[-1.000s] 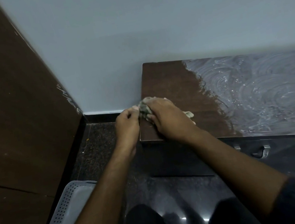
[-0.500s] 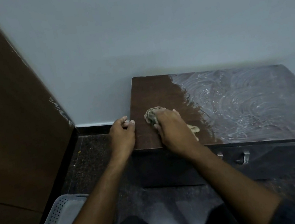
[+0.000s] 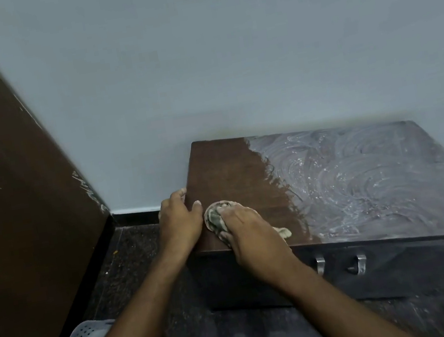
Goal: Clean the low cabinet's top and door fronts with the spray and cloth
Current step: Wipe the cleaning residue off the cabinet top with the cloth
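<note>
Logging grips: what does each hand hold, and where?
Right hand grips the cloth around its middle; left hand holds nothing, resting on the cabinet edge.

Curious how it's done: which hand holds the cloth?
The right hand grips the cloth on the cabinet top; the left hand only rests on its left edge.

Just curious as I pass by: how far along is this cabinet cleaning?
Done: the left strip of the cabinet top looks wiped to bare brown. In hand: the right hand grips the cloth on that strip, while the left hand rests on the top's left edge. Left: the white foam swirls covering the larger right part, then the door fronts, whose state is hard to judge.
</note>
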